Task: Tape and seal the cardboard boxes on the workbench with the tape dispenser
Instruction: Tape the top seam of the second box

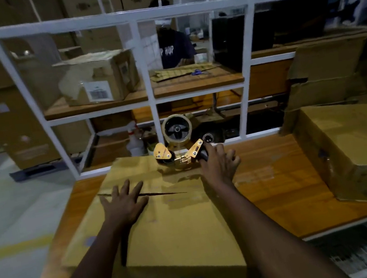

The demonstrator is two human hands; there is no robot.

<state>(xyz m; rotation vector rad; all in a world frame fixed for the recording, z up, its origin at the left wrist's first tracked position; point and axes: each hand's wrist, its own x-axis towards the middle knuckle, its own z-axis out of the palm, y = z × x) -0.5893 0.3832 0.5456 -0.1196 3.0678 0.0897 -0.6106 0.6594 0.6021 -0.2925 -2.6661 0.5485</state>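
A large cardboard box [168,228] lies on the workbench in front of me, its top flaps meeting at a dark seam. My left hand [125,202] rests flat on the flaps over that seam, fingers spread. A gold-coloured tape dispenser [177,149] with a roll of brown tape stands at the box's far edge. My right hand [218,162] grips the dispenser's black handle. A second cardboard box [359,153] sits at the right end of the bench.
The wooden workbench [282,183] runs right of the box. A white metal shelf frame [152,105] rises behind, holding a labelled carton [99,80], scissors [199,71] and a spray bottle [135,142]. Another person [174,45] stands beyond it. Stacked cartons fill the left.
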